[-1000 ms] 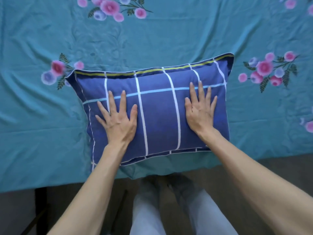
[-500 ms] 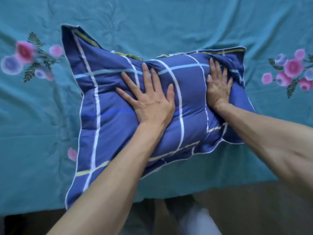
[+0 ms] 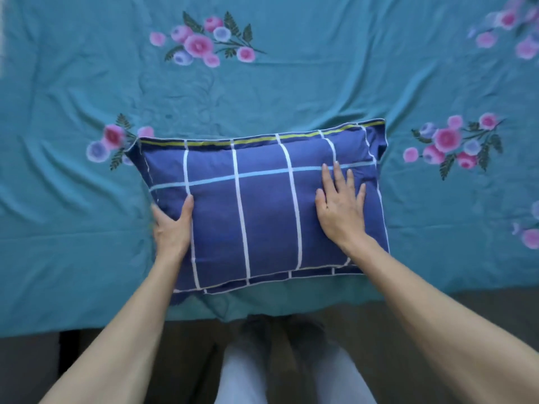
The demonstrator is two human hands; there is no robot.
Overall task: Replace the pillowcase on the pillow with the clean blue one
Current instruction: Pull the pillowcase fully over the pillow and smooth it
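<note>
A teal bedsheet (image 3: 291, 91) printed with pink and lilac flower sprays (image 3: 204, 43) covers the bed, wrinkled in places; dark floor (image 3: 437, 310) shows below its near edge.

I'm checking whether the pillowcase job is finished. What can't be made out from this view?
- Head view: fingers of the left hand are hidden behind the pillow's left edge.
- Pillowcase opening: not visible; the underside lies against the teal sheet.
- Under the right hand: the fabric is covered by the palm.
- No old pillowcase shows within the frame.

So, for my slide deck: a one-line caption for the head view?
Left hand grips the blue-cased pillow's edge; right hand presses flat on top.
</note>
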